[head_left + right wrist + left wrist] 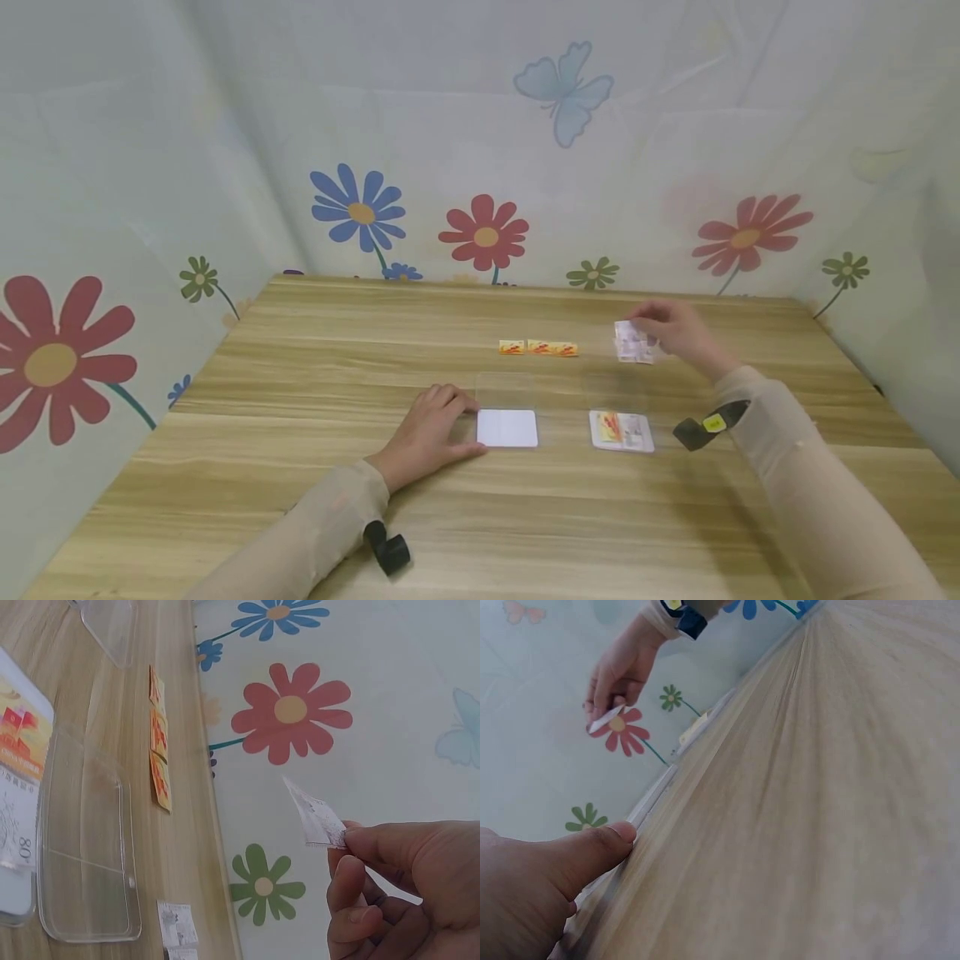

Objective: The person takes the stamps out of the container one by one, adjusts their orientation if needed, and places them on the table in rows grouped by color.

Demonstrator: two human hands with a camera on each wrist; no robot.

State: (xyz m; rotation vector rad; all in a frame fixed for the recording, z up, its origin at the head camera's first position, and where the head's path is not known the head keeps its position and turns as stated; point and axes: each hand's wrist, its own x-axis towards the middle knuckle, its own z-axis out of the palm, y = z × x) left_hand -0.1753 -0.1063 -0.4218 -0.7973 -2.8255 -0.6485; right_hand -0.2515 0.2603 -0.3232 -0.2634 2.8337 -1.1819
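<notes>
White printed stamp (319, 821) sits pinched by the right hand (678, 333); left hand (429, 429), fingers apart, touches a white-bottomed case (507, 428).

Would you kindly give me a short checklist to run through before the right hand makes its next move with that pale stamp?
1. Pale stamp secure: ok; the right hand has a fingertip grip on it, above the table.
2. Just one stamp in that grip: cannot tell; overlapping layers may not show.
3. Left case attended: ok; the left hand touches its left side.
4. Left case's white top bare: ok; no stamp shows there.
5. All loose stamps put away: not ok; orange stamps and other pale stamps lie on the table.
</notes>
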